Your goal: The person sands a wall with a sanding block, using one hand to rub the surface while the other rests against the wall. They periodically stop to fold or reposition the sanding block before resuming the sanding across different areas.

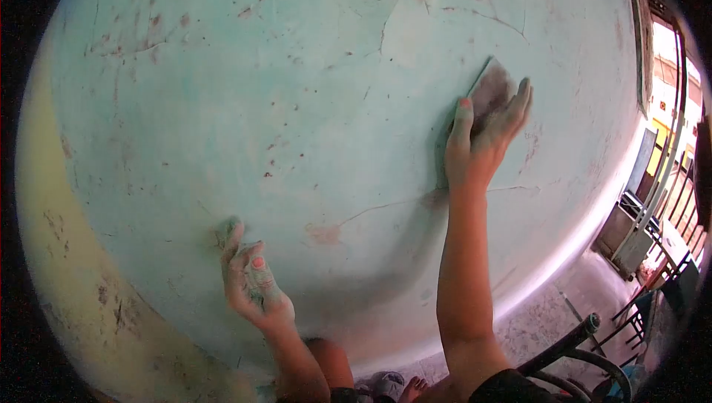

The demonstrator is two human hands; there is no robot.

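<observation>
My right hand (486, 136) holds a folded piece of sandpaper (491, 91) flat against the pale green wall (356, 143), thumb on its left side and fingers along its right. The sheet is grey-brown and dusty, with its lower part hidden by the palm. Lower left, my left hand (254, 275) is at the wall, fingers loosely bent and thumb apart, with nothing held. White dust coats both hands. Cracks, reddish chips and bare patches mark the wall around them.
A yellowish wall band (96, 284) runs down the left. At the lower right a dark curved chair frame (560, 347) stands close to my right arm. Beyond it are a dusty floor (541, 314), more furniture and a barred opening (678, 210).
</observation>
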